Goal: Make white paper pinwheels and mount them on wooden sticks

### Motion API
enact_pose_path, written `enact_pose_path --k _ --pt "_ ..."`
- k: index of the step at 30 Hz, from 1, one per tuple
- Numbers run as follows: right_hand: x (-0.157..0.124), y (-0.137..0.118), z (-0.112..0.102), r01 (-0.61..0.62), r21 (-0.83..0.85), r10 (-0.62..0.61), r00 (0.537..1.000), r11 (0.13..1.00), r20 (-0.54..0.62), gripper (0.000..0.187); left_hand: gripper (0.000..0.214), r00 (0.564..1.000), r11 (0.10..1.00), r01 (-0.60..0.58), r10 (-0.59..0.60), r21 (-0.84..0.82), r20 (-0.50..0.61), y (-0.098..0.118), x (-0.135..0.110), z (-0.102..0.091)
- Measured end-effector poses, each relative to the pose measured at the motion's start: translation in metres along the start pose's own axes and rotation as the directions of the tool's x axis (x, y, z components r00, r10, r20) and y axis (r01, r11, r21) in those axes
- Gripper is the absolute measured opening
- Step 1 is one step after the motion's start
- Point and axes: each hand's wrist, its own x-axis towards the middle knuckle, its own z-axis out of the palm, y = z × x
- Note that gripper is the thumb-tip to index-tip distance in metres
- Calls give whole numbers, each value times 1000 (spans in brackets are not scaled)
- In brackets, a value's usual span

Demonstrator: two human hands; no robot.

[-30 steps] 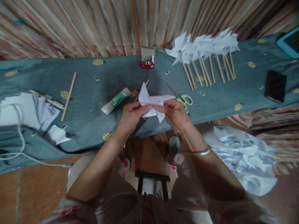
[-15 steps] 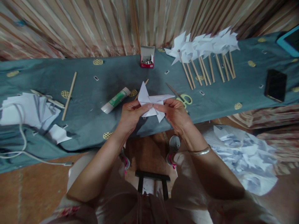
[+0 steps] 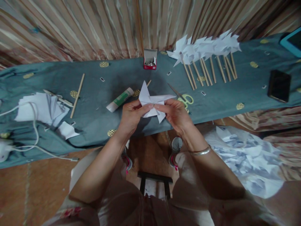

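A white paper pinwheel is held above the table's near edge, its folded blades pointing outward. My left hand grips its left side, thumb pressed at the centre. From the other side my right hand pinches it, with its thumb meeting the left one over a small dark spot at the middle. The fingers behind the paper are hidden. A thin wooden stick shows just beyond the pinwheel. To the left lies a green and white glue stick; green-handled scissors rest on the right.
A red box of metal pins stands open at the back. Finished pinwheels on sticks lie back right. Paper sheets, a stick and a white cable are left. A phone lies right; a bag of pinwheels sits below.
The camera view has shifted slightly, so the items at left appear farther right. Both hands keep the same hold on the pinwheel, thumbs still at its centre.
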Motion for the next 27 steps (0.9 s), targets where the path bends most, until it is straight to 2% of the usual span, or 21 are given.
enact_pose_path --k 13,27 --pt "1 -2 1 29 17 -29 1000 999 10 22 29 1000 1000 0 0 -8 -10 6 -1 5" --pt "-3 -6 -1 -68 -41 69 997 997 20 28 30 1000 999 12 -12 -47 2 4 -1 8"
